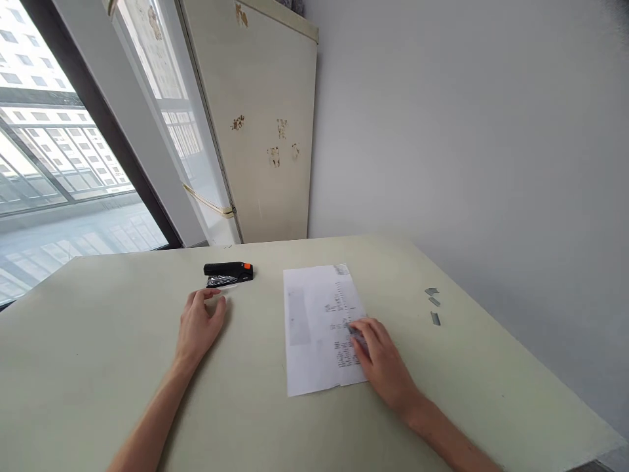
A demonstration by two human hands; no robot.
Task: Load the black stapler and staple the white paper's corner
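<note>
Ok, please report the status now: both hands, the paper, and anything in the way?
Left hand open, beside black stapler. Right hand over paper, small grey piece at fingertips. Paper's right edge partly hand-covered. Grey strips farther right, off paper.

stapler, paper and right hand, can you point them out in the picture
stapler [228, 270]: head view, on the middle of its black upper body
paper [317, 331]: head view, on the middle of the sheet
right hand [382, 359]: head view, on the back of the hand
</note>
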